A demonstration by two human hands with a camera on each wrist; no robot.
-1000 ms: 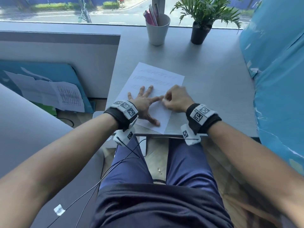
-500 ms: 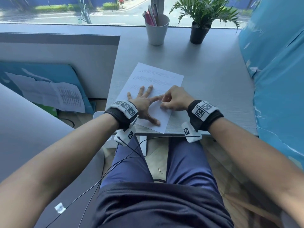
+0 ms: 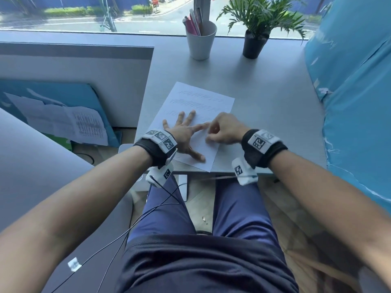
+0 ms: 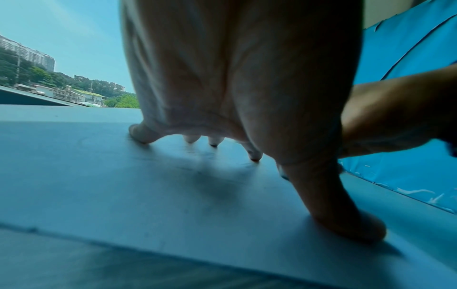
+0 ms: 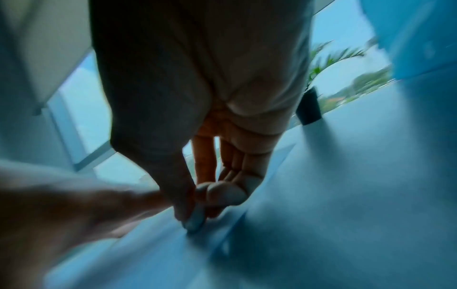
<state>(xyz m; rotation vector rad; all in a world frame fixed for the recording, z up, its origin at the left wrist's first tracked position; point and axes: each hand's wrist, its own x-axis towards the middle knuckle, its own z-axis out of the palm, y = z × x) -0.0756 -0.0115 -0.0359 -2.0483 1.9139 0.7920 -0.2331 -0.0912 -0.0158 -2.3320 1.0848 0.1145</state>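
A white sheet of paper (image 3: pixel 203 98) with faint lines of writing lies on the grey desk (image 3: pixel 275 115). My left hand (image 3: pixel 190 136) lies flat on the sheet's near half, fingers spread and pressing it down; the left wrist view shows its fingertips (image 4: pixel 143 136) on the paper (image 4: pixel 123 185). Just right of it, my right hand (image 3: pixel 220 132) is curled, its fingertips down on the sheet. In the right wrist view the right hand (image 5: pixel 195 211) pinches a small pale object (image 5: pixel 195 221), possibly an eraser, against the paper, beside a left-hand finger (image 5: pixel 74 205). That view is blurred.
A white cup of pens (image 3: pixel 201 41) and a potted plant (image 3: pixel 256 43) stand at the desk's far edge by the window. A blue covered surface (image 3: pixel 355 102) borders the desk's right side. A grey partition (image 3: pixel 84 81) stands to the left, with loose papers (image 3: pixel 63 119) below.
My right hand has shifted slightly over the sheet beside the left index finger and is now motion-blurred. The left hand and the paper have stayed put.
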